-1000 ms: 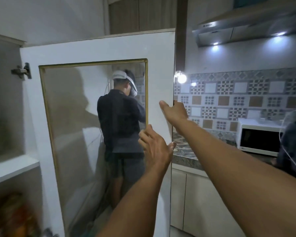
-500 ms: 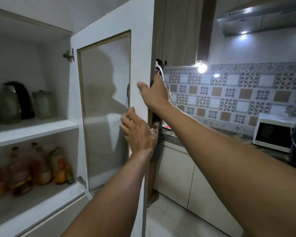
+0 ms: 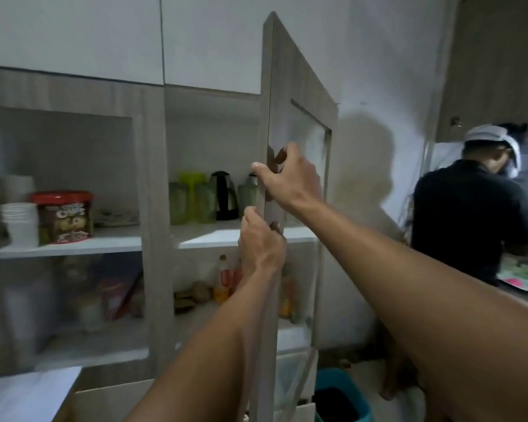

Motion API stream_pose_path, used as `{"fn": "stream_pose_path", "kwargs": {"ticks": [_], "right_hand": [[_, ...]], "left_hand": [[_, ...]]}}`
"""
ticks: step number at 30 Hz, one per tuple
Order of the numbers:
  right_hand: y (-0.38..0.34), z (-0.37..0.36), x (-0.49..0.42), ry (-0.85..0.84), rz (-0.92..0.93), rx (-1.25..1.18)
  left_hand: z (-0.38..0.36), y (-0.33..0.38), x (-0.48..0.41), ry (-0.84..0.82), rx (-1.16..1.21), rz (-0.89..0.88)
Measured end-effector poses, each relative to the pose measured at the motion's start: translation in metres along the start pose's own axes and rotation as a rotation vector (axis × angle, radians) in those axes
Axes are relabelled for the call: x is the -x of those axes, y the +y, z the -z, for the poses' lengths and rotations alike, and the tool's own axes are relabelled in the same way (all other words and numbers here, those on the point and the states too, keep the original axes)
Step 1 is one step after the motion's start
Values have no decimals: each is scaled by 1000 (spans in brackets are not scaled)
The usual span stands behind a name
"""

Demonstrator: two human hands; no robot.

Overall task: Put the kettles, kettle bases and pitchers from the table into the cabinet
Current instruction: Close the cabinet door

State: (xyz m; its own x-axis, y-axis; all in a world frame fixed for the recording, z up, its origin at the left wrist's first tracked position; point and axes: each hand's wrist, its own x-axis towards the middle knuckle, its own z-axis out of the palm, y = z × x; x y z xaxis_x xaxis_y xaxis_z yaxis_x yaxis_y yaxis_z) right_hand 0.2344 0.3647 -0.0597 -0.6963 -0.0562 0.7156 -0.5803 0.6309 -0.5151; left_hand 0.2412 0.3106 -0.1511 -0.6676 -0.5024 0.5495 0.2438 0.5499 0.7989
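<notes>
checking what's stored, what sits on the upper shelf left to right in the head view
stack of white cups, red-lidded tub, green pitchers, black kettle, cabinet door gripped by left hand and right hand

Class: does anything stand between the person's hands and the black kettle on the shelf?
Only the cabinet door: left hand and right hand grip its edge, just in front of the shelf where the kettle stands.

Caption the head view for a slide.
Left hand and right hand grip the door edge; kettle and green pitchers sit on the shelf inside.
</notes>
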Motion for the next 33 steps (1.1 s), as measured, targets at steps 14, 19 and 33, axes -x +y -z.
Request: {"fn": "stream_pose_path", "kwargs": {"ticks": [14,19,33], "right_hand": [[-22,-157,-95,-257,20,-131],[-29,-191,-119,-242,-30,-114],[-42,-247,-160,-226,-105,-6]], "left_hand": [[33,-82,-127,111,-135,302],[38,-106,-162,93,-106,291],[41,-165,-236,-2,-112,225]]}}
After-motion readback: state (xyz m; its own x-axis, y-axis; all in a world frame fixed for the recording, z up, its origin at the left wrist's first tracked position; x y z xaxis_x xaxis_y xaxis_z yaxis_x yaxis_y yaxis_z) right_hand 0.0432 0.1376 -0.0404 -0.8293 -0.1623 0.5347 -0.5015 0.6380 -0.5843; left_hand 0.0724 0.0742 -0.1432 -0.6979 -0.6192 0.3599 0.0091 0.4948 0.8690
